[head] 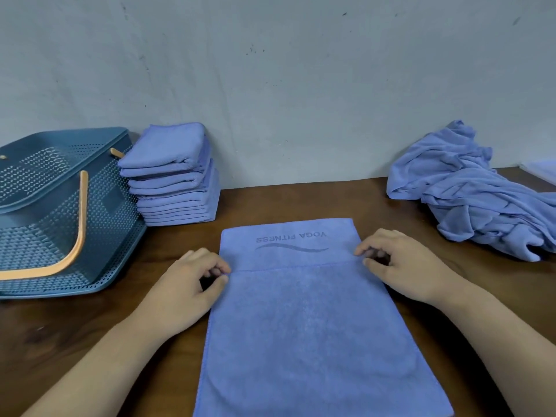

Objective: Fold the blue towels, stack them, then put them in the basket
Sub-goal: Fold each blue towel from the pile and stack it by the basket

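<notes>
Pinching the towel (313, 326) at both sides, my left grip (192, 278) and right grip (397, 263) curl closed, probably to align the fold.

The dark wooden bench (301, 200) abuts a grey wall. Items resting on it:
- a blue perforated basket (114, 212) at the left
- a stack of folded blue towels (174, 188) just beside the basket, against the wall
- one towel (307, 326) spread flat at near centre
- a heap of unfolded towels (469, 206) at the right
</notes>
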